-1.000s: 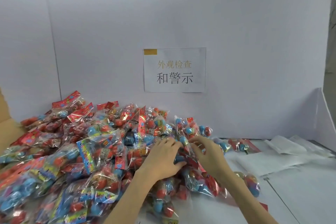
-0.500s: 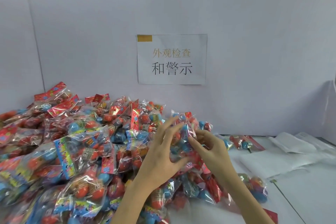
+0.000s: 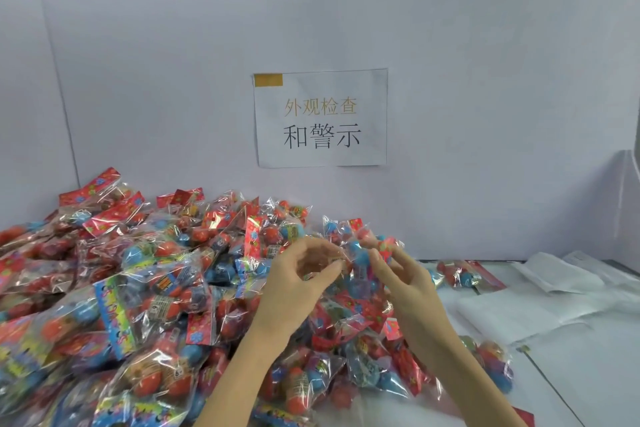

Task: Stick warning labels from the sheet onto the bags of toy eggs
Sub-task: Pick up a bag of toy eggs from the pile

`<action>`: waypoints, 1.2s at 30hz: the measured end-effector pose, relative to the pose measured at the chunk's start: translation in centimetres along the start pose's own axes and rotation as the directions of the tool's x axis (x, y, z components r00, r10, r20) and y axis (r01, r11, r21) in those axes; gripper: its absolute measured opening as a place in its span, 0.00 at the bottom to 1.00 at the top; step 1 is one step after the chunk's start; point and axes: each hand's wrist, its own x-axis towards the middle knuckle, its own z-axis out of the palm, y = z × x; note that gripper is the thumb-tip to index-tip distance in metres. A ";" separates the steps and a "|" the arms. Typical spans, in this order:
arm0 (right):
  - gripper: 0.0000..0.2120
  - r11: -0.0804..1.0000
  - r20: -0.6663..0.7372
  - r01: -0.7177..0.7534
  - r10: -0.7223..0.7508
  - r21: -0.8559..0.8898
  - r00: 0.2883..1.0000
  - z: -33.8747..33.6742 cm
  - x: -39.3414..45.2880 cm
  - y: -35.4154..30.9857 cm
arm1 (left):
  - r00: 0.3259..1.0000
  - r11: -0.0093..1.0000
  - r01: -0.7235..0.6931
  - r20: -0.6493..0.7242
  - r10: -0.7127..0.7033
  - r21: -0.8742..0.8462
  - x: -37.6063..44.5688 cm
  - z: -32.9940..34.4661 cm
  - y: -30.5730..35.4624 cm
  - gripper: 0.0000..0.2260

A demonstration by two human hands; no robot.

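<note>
- Crinkly clear plastic sits between my two hands: one bag (image 3: 360,253) of toy eggs, lifted above the pile (image 3: 138,305), just right of the frame's centre.
- My left hand (image 3: 298,284) pinches the bag's left edge, thumb against curled fingertips (image 3: 334,265), palm turned toward me.
- My right hand (image 3: 405,284) grips the bag's right side; thumb and forefinger are closed on the plastic, the other fingers loosely spread below.
- Blue and red eggs show through the wrap, with a red printed card at the top.
- Bags of the same kind fill the left and lower middle of the frame, heaped against the white wall (image 3: 485,80).
- One more bag (image 3: 467,276) lies apart, at middle right on the table (image 3: 606,374).
- White sheets (image 3: 519,312) lie at the right edge of the frame; I cannot tell whether they carry labels.
- Paper sign (image 3: 320,118) with Chinese print hangs on the wall above my hands.
</note>
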 end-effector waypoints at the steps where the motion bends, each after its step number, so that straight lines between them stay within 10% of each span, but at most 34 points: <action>1: 0.16 0.999 -0.029 -0.001 0.002 0.037 1.000 -0.2 0.0 0.0 | 0.999 1.000 0.024 -0.021 -0.024 0.000 0.5 0.4 0.3 0.07; 8: 0.12 0.999 -0.230 0.045 -0.040 0.016 0.972 -2.2 1.3 -0.5 | 0.979 0.973 0.153 -0.105 -0.173 -0.176 2.8 3.3 0.3 0.03; 15: 0.14 0.994 -0.105 -0.097 0.101 0.045 0.989 -4.5 3.6 -0.8 | 0.955 0.959 0.156 -0.210 -0.208 -0.238 2.0 4.3 -2.3 0.05; 21: 0.12 0.971 -0.234 -0.057 0.112 0.230 0.966 -4.7 3.8 1.5 | 0.979 0.972 0.185 0.112 -0.170 -0.148 1.4 4.3 -2.4 0.13; 24: 0.06 0.952 -0.098 -0.127 0.160 0.280 0.982 -5.2 3.4 1.5 | 0.986 0.955 0.159 -0.016 -0.168 -0.249 1.4 4.1 -2.6 0.17; 27: 0.09 0.965 0.028 -0.158 0.155 0.207 0.987 -5.3 3.0 1.1 | 0.967 0.883 0.174 -0.096 -0.237 -0.436 1.4 3.4 -2.5 0.18; 36: 0.23 0.942 -0.010 0.150 -0.160 -0.300 0.987 -3.5 1.7 0.7 | 0.977 0.942 0.195 -0.029 -0.211 -0.271 1.0 3.9 -2.5 0.09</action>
